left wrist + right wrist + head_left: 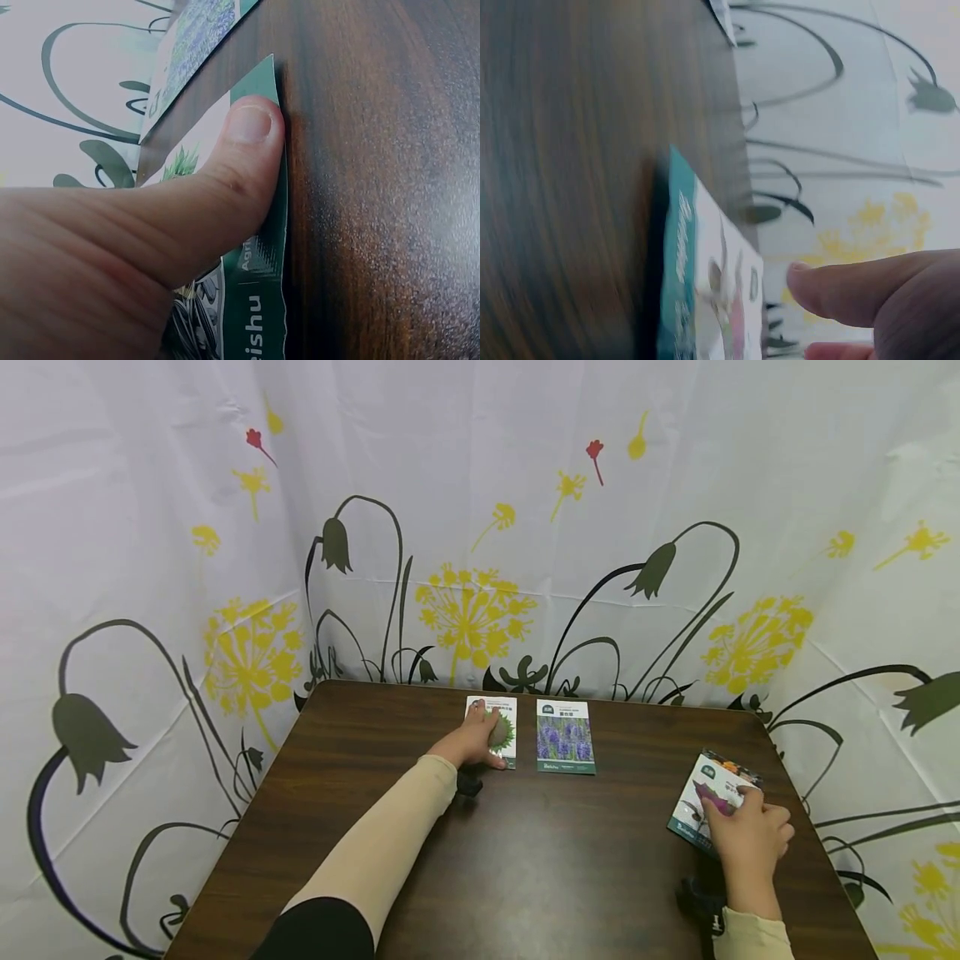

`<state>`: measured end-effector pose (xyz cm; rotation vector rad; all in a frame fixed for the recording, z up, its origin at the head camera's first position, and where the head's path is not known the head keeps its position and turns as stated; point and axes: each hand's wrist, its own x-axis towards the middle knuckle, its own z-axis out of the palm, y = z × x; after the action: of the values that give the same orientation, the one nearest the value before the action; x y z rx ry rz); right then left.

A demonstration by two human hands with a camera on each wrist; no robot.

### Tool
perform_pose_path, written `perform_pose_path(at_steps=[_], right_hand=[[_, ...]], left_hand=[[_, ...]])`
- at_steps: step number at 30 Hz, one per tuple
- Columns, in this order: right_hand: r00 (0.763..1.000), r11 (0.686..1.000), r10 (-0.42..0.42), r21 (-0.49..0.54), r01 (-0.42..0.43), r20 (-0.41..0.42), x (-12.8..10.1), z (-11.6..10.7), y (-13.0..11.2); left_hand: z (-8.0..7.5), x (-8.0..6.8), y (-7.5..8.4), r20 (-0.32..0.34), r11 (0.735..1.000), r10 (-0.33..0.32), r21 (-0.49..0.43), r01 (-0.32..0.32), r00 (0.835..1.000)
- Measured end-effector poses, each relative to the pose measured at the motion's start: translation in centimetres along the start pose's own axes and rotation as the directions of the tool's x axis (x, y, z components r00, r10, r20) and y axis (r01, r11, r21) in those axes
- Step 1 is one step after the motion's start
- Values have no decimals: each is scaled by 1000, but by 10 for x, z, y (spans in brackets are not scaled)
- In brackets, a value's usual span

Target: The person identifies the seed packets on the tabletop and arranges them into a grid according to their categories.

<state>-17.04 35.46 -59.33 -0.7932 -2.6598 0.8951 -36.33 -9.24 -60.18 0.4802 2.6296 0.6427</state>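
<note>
My left hand (471,742) lies over a white seed packet (510,708) with a spiky green picture, near the table's far edge. Its thumb (251,131) presses flat on the packet's dark green bottom band. To the right lies a second seed packet (566,739) showing purple-blue flower spikes. My right hand (750,839) hovers at the table's right side over a packet with a purple picture (697,793). In the right wrist view a gap shows between the thumb (829,289) and that packet. Under it an orange-flowered packet (738,768) peeks out.
The dark brown wooden table (510,877) ends at a white curtain (480,468) printed with yellow and grey flowers. The curtain hangs close along the far edge and both sides. Dark wrist cameras (701,902) sit under the wrists, near the tabletop.
</note>
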Motion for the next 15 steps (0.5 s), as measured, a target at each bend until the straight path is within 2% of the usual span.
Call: perform_pose_path(at_steps=[6, 11, 15], right_hand=[[995, 997, 75, -31, -73, 67, 2, -9, 20], [986, 994, 98, -63, -90, 133, 0, -8, 30], [984, 993, 103, -77, -93, 143, 2, -7, 31]], left_hand=[[-8, -11, 11, 16, 1000, -9, 8, 8, 1000], [-10, -13, 11, 40, 999, 1, 45, -2, 999], [-14, -12, 11, 58, 998, 7, 59, -10, 998]])
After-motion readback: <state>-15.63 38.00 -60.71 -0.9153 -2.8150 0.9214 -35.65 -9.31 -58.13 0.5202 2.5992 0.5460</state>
